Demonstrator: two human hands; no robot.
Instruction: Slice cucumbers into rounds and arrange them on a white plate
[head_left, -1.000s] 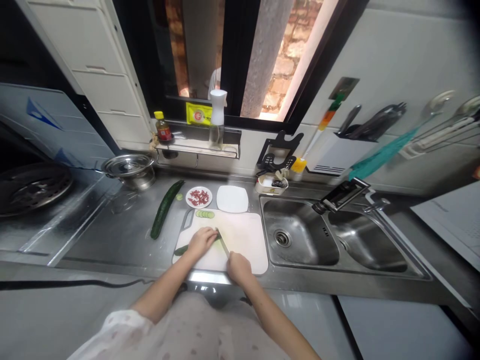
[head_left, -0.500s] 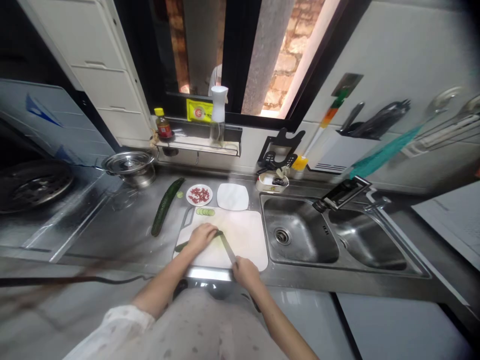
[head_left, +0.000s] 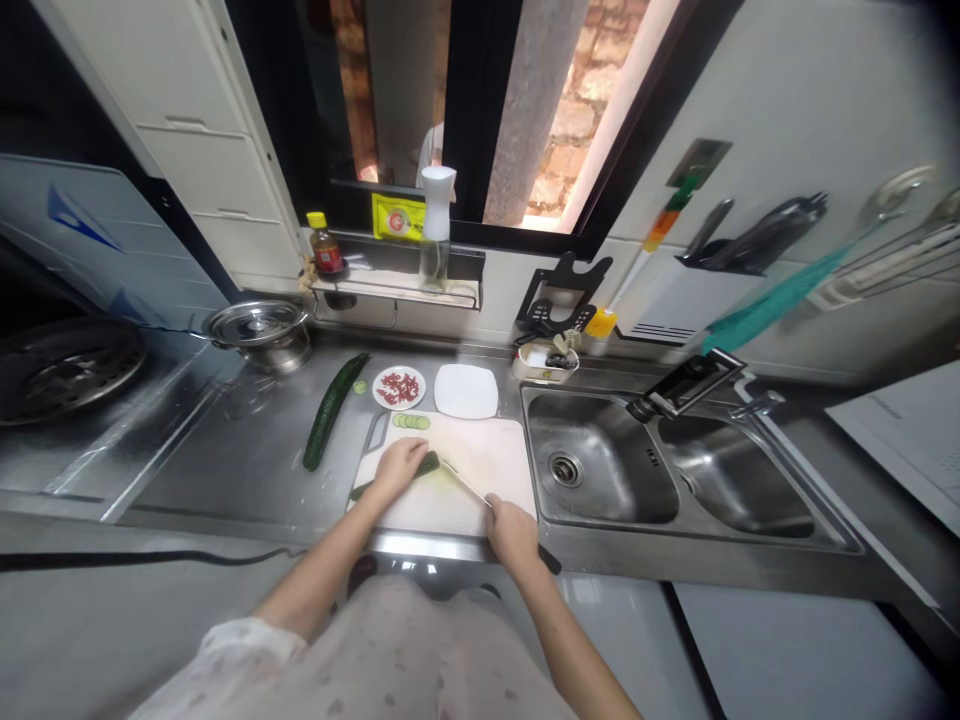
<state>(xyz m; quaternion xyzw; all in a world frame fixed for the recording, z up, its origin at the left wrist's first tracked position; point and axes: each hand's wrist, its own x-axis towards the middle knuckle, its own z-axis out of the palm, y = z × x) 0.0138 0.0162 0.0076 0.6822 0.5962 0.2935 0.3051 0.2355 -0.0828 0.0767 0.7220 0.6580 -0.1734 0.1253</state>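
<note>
A cut cucumber (head_left: 429, 463) lies on the white cutting board (head_left: 480, 440), and my left hand (head_left: 400, 466) is closed over its middle. In my right hand (head_left: 513, 532) is a knife (head_left: 466, 484), its black handle showing below the wrist. The blade points up and left, with its tip close to the cucumber's cut end. Several cucumber slices (head_left: 411, 422) overlap in a row at the board's far left. A whole cucumber (head_left: 334, 412) rests on the counter left of the board, beside a small cut cucumber end (head_left: 360, 387).
Behind the board stand a plate of chopped red pieces (head_left: 399, 388) and a white square plate (head_left: 465, 391). A double sink (head_left: 600, 460) with a black faucet (head_left: 682, 385) is at the right. A lidded steel pot (head_left: 262, 335) sits at the back left.
My right hand has moved right and slightly up with the knife, and the blade has turned and shifted away from the cucumber. My left hand has shifted slightly left, showing more of the cucumber's end.
</note>
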